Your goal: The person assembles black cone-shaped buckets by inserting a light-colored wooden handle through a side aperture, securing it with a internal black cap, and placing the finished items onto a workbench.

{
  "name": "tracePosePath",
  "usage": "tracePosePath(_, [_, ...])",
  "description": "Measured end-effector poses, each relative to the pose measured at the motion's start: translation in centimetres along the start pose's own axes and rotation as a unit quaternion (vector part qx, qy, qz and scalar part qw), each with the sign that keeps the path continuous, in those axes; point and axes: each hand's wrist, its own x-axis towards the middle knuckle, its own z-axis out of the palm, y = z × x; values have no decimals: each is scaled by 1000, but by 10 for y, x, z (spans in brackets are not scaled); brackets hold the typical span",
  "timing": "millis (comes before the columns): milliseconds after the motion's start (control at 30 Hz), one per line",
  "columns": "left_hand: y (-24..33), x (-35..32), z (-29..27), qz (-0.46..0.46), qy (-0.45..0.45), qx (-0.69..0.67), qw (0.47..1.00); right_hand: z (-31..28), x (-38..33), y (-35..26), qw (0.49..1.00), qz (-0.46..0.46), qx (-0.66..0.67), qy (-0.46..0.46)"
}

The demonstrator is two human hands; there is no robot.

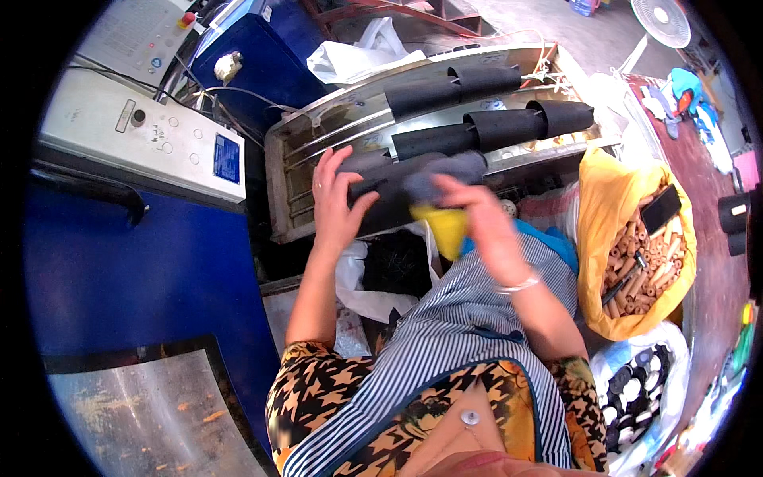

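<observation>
Left hand: held up at the near side of the tray, fingers spread apart and thumb bent inward; the near black cones are overlapped by the thumb, but whether they are touched cannot be told.
Right hand: blurred, placed at a dark grey piece; whether it is pinched or only brushed by the fingers cannot be told.
Yellow piece: seen just left of the right hand, below the grey piece (its outline is smeared too, so its exact shape cannot be made out).
Tray: crossed by metal rods, on which black cones are laid in rows, several nested end into end; two rows are seen beyond the hands.
White bag: set below the left hand, with black material held inside.
Yellow sack: placed to the right, filled with tan tubes; a dark phone is rested on top.
Discs: black and white ones, gathered in a pale bag below the sack.
Control panel: mounted at the left, fitted with a blue screen.
Striped apron: worn over a patterned top.
</observation>
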Motion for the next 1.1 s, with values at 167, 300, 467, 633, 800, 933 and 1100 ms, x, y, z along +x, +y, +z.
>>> tracePosePath(167, [35,-9,2,-16,96,-164,982,71,44,42,884,-274,-377,-37])
tracePosePath(300, [33,-25,3,-10,117,-141,983,80,38,53,900,-260,-351,13])
tracePosePath(467, [29,-32,4,0,188,-158,969,39,37,67,821,-177,-541,55])
tracePosePath(633, [47,-50,28,122,175,63,975,52,51,80,911,-82,-359,183])
tracePosePath(800, [58,-54,54,185,254,81,946,51,92,82,940,44,-105,320])
tracePosePath(933, [59,-54,60,116,289,27,950,41,94,69,915,172,227,286])
tracePosePath(1100, [46,-16,75,-221,349,-403,817,103,17,107,940,194,206,190])
